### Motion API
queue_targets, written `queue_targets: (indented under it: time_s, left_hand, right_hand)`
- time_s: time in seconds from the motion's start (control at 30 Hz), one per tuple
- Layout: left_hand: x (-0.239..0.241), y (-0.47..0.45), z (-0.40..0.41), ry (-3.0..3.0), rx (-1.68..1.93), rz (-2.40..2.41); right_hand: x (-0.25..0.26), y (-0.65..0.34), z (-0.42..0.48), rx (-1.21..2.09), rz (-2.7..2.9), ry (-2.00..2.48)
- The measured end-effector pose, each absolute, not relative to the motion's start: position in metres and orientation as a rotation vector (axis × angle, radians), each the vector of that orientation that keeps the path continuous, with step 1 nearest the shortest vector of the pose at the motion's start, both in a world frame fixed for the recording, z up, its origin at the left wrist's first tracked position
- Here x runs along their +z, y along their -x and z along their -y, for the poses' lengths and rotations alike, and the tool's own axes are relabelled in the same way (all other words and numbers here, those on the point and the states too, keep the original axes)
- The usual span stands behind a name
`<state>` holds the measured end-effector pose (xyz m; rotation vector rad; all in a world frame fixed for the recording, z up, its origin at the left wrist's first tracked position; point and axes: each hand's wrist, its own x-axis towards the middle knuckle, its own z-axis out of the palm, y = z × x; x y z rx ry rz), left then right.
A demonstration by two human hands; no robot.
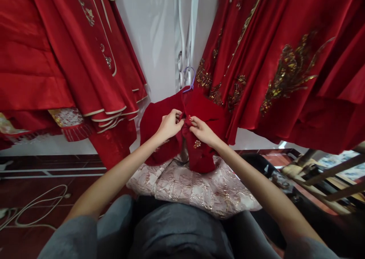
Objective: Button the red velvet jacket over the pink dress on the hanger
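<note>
A dark red velvet jacket (154, 127) hangs on a purple hanger (190, 78) in front of me, over a pale pink brocade skirt (196, 188). My left hand (169, 124) and my right hand (201, 131) are both pinched on the jacket's front opening near the collar, fingers closed on the fabric. A small gold flower button (197, 143) shows just below my right hand.
Red satin gowns with cream trim (94, 61) hang at the left, and red gowns with gold embroidery (285, 69) at the right. A white wall (154, 34) is behind. White cables (37, 205) lie on the dark red floor at the left. Wooden furniture legs (330, 179) stand at the right.
</note>
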<state>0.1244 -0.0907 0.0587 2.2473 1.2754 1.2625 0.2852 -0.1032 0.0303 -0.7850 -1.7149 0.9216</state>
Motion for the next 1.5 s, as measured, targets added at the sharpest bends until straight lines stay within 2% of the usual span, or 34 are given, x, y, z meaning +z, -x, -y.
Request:
queue_targets:
  time_s: [0.27,0.43,0.77,0.97,1.5]
  left_hand:
    - [0.038,-0.135,0.08,-2.157,1.287,-1.161]
    - [0.03,-0.133,0.077,-2.109,1.448,-1.122]
    - [0.024,-0.135,0.075,-1.877,1.532,-1.018]
    - [0.03,-0.135,0.078,-1.934,1.467,-1.001]
    - [0.056,-0.133,0.083,-2.469,1.15,-0.995]
  right_hand:
    - [0.017,-0.304,0.096,0.685,1.709,0.74]
    - [0.015,-0.305,0.093,0.723,1.682,0.73]
    - [0.02,-0.303,0.094,0.57,1.639,0.8]
    - [0.025,-0.303,0.101,0.64,1.633,0.914]
    - [0.027,-0.309,0.101,0.494,1.558,0.906]
